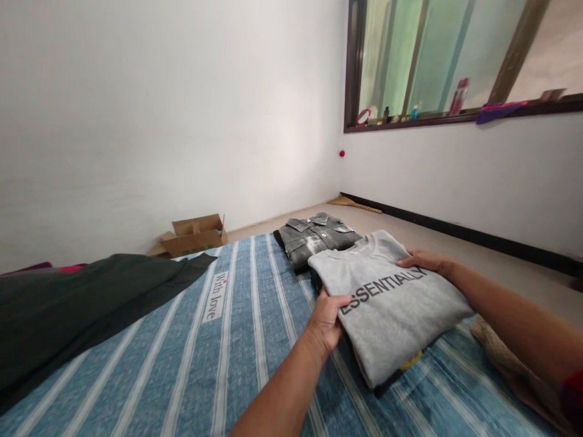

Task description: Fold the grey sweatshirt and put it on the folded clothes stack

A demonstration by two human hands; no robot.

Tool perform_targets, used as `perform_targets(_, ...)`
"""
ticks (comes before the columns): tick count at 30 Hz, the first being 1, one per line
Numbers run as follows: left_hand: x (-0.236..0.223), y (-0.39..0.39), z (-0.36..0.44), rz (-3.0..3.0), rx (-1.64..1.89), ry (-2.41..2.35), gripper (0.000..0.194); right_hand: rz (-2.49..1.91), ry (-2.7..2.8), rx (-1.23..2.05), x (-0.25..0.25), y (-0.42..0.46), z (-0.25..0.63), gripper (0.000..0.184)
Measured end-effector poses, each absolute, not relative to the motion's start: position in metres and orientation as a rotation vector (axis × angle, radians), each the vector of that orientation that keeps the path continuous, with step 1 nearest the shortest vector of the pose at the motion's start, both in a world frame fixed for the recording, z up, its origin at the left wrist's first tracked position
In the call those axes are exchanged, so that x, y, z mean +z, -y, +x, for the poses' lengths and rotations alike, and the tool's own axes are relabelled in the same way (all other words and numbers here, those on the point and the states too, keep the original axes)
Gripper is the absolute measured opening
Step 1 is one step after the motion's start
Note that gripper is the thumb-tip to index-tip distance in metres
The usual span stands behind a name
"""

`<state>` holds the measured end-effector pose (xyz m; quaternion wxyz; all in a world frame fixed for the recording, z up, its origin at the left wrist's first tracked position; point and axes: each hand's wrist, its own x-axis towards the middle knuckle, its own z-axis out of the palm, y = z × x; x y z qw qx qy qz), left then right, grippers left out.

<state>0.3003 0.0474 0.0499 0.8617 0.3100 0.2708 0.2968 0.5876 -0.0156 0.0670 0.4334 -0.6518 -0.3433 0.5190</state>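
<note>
Grey folded sweatshirt (387, 297) held at both edges on a blue striped mattress (191, 364).
One left hand (327, 318) gripped its near edge, fingers curled; one right hand (423, 261) lay flat and open on its far side. One folded denim shirt (314, 238) sat just behind, one dark garment (68, 303) left, one cardboard box (194, 235) by the white wall (159, 109).

Blue-and-white striped mattress (191, 364) — bearing a dark green garment (68, 303) spread at near left, a folded dark denim jacket (314, 240) at far right, a folded clothing stack topped by a grey sweatshirt (392, 303) just nearer.
</note>
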Motion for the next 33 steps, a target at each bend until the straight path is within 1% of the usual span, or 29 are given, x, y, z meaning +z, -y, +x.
perform_targets(2, 0.056, -0.049, 0.299, 0.671, 0.621, -0.558, 0.073, -1.597, 0.859, 1.272, 0.065, 0.015, 0.591, 0.04)
perform_targets(6, 0.069, -0.05, 0.304, 0.679, 0.618, -0.526, 0.071, -1.57, 0.896, 1.255, 0.081, 0.01, 0.601, 0.045)
perform_targets(8, 0.068, -0.048, 0.309, 0.684, 0.611, -0.567, 0.069, -1.636, 0.918, 1.253, 0.082, 0.01, 0.604, 0.044)
perform_targets(11, 0.061, -0.043, 0.31, 0.678, 0.601, -0.655, 0.069, -1.76, 0.93, 1.262, 0.072, 0.011, 0.603, 0.041)
perform_targets(15, 0.061, -0.033, 0.298, 0.698, 0.565, -0.673, 0.059, -1.811, 0.958, 1.199, 0.061, 0.014, 0.6, 0.041)
perform_targets(21, 0.068, -0.003, 0.275, 0.832, 0.386, -0.72, 0.049, -1.911, 1.012, 1.059, 0.076, 0.012, 0.598, 0.052)
perform_targets(24, 0.066, 0.005, 0.275, 0.893, 0.38, -0.73, 0.048, -1.996, 1.051, 0.944, 0.083, 0.012, 0.593, 0.052)
perform_targets(28, 0.059, 0.009, 0.276, 0.922, 0.402, -0.803, 0.049, -2.205, 1.107, 0.694, 0.086, 0.013, 0.583, 0.045)
perform_targets(30, 0.057, 0.009, 0.275, 0.906, 0.395, -0.787, 0.05, -2.335, 1.107, 0.488, 0.089, 0.012, 0.573, 0.049)
perform_targets(33, 0.056, 0.011, 0.273, 0.892, 0.389, -0.752, 0.05, -2.424, 1.138, 0.196, 0.094, 0.01, 0.546, 0.059)
